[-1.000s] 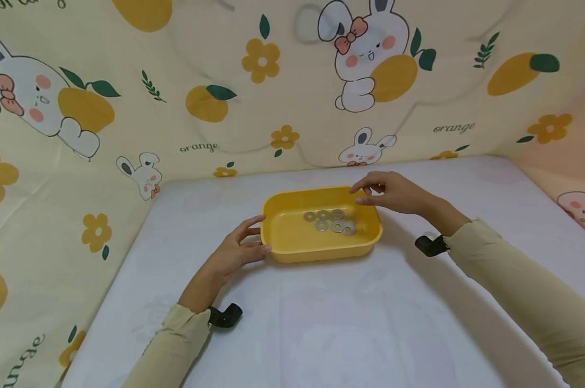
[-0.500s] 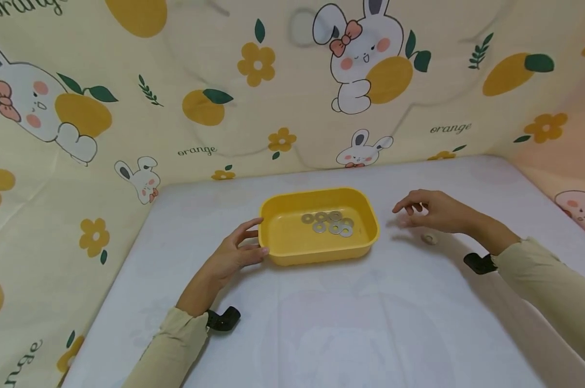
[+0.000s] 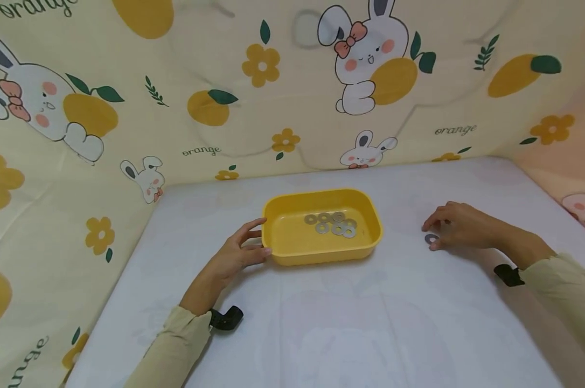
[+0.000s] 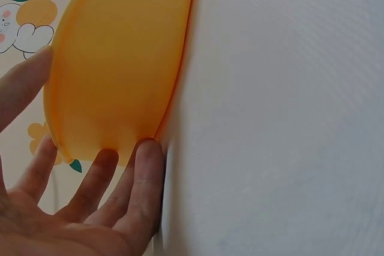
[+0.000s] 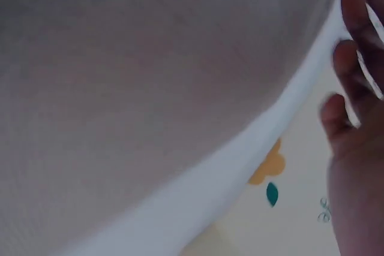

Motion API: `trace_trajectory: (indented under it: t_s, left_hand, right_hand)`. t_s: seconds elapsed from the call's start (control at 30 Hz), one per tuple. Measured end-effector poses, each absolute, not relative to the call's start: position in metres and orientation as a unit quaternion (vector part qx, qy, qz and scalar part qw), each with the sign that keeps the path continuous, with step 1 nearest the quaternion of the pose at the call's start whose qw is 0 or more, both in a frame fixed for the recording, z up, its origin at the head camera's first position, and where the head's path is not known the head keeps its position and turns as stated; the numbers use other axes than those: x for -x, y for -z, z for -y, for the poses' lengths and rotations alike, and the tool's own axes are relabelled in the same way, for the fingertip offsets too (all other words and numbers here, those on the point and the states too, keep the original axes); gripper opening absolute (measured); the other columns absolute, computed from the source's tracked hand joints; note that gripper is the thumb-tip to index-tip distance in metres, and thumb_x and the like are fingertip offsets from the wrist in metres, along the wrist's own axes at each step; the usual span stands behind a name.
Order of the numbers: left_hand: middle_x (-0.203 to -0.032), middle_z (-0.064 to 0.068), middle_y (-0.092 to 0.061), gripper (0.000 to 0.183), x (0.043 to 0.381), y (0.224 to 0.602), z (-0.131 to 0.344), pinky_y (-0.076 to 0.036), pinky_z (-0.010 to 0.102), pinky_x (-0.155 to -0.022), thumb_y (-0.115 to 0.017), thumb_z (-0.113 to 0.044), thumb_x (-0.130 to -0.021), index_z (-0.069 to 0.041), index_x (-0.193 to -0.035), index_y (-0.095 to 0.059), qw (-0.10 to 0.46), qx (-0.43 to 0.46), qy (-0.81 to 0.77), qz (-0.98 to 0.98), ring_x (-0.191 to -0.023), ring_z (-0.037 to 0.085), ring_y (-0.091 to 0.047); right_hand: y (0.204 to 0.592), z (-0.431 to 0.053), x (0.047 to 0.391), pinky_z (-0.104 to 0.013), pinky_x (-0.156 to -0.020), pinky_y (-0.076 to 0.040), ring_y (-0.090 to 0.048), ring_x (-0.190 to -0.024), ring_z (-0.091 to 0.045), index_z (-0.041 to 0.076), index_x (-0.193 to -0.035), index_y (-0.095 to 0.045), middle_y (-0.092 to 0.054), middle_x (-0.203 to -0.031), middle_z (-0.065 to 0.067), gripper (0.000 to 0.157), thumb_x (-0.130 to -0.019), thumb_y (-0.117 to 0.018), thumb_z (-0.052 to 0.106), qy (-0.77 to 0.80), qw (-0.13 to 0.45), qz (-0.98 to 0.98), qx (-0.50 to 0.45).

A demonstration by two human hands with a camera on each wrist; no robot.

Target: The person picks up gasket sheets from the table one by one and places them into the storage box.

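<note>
A yellow plastic tray (image 3: 317,257) sits on the white-covered table, with several flat metal washers (image 3: 322,228) lying towards its right side. My left hand (image 3: 230,253) touches the tray's left end with spread fingertips; in the left wrist view the fingers (image 4: 99,178) rest against the yellow wall. Right of the tray, one more washer (image 3: 430,237) lies on the cloth. My right hand (image 3: 469,229) is lowered over it, fingertips and thumb on either side, and partly covers it. Only part of the right hand (image 5: 360,124) shows in the right wrist view; no washer is visible there.
White cloth (image 3: 341,328) covers the table. A cream curtain (image 3: 283,97) printed with rabbits and oranges stands along the back and left, and a pinkish one (image 3: 564,172) at the right. A black wrist camera (image 3: 227,318) is strapped at the left cuff.
My right hand has moved from above the tray's right end, rightwards and down to the loose washer. One more washer appears in the tray than a second ago. The left hand stays at the tray.
</note>
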State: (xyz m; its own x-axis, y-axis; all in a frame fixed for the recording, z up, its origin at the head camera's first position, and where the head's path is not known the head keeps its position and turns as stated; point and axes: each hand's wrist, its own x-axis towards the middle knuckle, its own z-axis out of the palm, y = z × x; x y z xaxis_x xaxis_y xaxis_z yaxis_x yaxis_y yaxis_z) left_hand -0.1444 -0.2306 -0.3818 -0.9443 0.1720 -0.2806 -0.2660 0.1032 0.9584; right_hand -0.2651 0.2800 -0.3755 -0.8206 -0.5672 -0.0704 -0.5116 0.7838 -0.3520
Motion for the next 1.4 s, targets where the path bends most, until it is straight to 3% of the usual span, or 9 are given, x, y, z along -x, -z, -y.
trace_trajectory:
  t_s: [0.2,0.47,0.67,0.87,1.0,1.23,1.33,1.4]
  left_hand:
    - [-0.151,0.012,-0.038,0.079,0.145,0.383,0.229,-0.056,0.033,-0.095,-0.075,-0.011,-0.087,-0.026,-0.154,-0.035,0.163,0.028,-0.67,-0.723,-0.117,0.021,-0.059]
    - [-0.152,0.011,-0.037,0.08,0.144,0.381,0.229,-0.057,0.033,-0.095,-0.076,-0.01,-0.086,-0.028,-0.153,-0.037,0.163,0.042,-0.674,-0.719,-0.119,0.023,-0.058]
    - [-0.152,0.012,-0.037,0.079,0.144,0.381,0.229,-0.057,0.032,-0.094,-0.075,-0.007,-0.087,-0.027,-0.153,-0.036,0.16,0.041,-0.676,-0.718,-0.116,0.02,-0.059]
    - [-0.151,0.013,-0.038,0.079,0.144,0.38,0.228,-0.057,0.032,-0.094,-0.074,-0.007,-0.088,-0.026,-0.153,-0.036,0.16,0.04,-0.676,-0.718,-0.116,0.02,-0.059]
    - [-0.151,0.013,-0.037,0.079,0.144,0.381,0.229,-0.057,0.032,-0.094,-0.074,-0.006,-0.087,-0.025,-0.154,-0.036,0.161,0.038,-0.678,-0.717,-0.116,0.019,-0.059]
    - [-0.152,0.012,-0.037,0.079,0.144,0.381,0.23,-0.057,0.033,-0.095,-0.075,-0.007,-0.087,-0.027,-0.153,-0.036,0.16,0.045,-0.675,-0.719,-0.118,0.022,-0.058]
    - [-0.152,0.012,-0.038,0.078,0.145,0.382,0.231,-0.057,0.034,-0.096,-0.075,-0.008,-0.088,-0.027,-0.153,-0.037,0.16,0.043,-0.674,-0.72,-0.12,0.023,-0.058]
    - [-0.152,0.012,-0.038,0.077,0.146,0.382,0.231,-0.056,0.035,-0.096,-0.075,-0.009,-0.088,-0.028,-0.152,-0.037,0.161,0.039,-0.675,-0.719,-0.12,0.023,-0.058]
  right_hand:
    - [0.379,-0.291,0.262,-0.026,-0.08,-0.045,-0.048,-0.09,-0.003,0.036,-0.097,-0.072,-0.064,-0.093,0.015,0.033,-0.07,-0.086,0.05,0.178,0.081,-0.94,0.279]
    - [0.382,-0.286,0.263,-0.037,-0.084,-0.022,-0.043,-0.095,-0.01,0.025,-0.099,-0.064,-0.062,-0.099,0.008,0.027,-0.081,-0.081,0.034,0.199,0.118,-0.929,0.288]
    - [0.381,-0.281,0.26,-0.037,-0.084,-0.024,-0.044,-0.098,-0.014,0.022,-0.102,-0.059,-0.059,-0.101,0.008,0.03,-0.083,-0.08,0.033,0.178,0.12,-0.934,0.286]
    - [0.379,-0.281,0.258,-0.028,-0.085,-0.04,-0.049,-0.095,-0.008,0.023,-0.108,-0.057,-0.059,-0.102,0.01,0.034,-0.085,-0.078,0.037,0.173,0.118,-0.934,0.29]
    - [0.382,-0.283,0.259,-0.025,-0.085,-0.046,-0.053,-0.095,-0.003,0.028,-0.116,-0.061,-0.064,-0.106,0.014,0.037,-0.086,-0.076,0.042,0.163,0.117,-0.937,0.286]
    - [0.385,-0.284,0.263,-0.038,-0.087,-0.027,-0.054,-0.097,-0.002,0.03,-0.115,-0.068,-0.069,-0.113,0.012,0.034,-0.084,-0.076,0.044,0.171,0.11,-0.933,0.298]
    - [0.384,-0.284,0.262,-0.038,-0.087,-0.026,-0.053,-0.096,-0.006,0.03,-0.115,-0.07,-0.068,-0.111,0.009,0.035,-0.084,-0.077,0.043,0.172,0.114,-0.937,0.282]
    - [0.383,-0.283,0.261,-0.036,-0.089,-0.031,-0.053,-0.096,-0.008,0.029,-0.115,-0.07,-0.068,-0.111,0.007,0.037,-0.082,-0.078,0.044,0.169,0.117,-0.941,0.269]
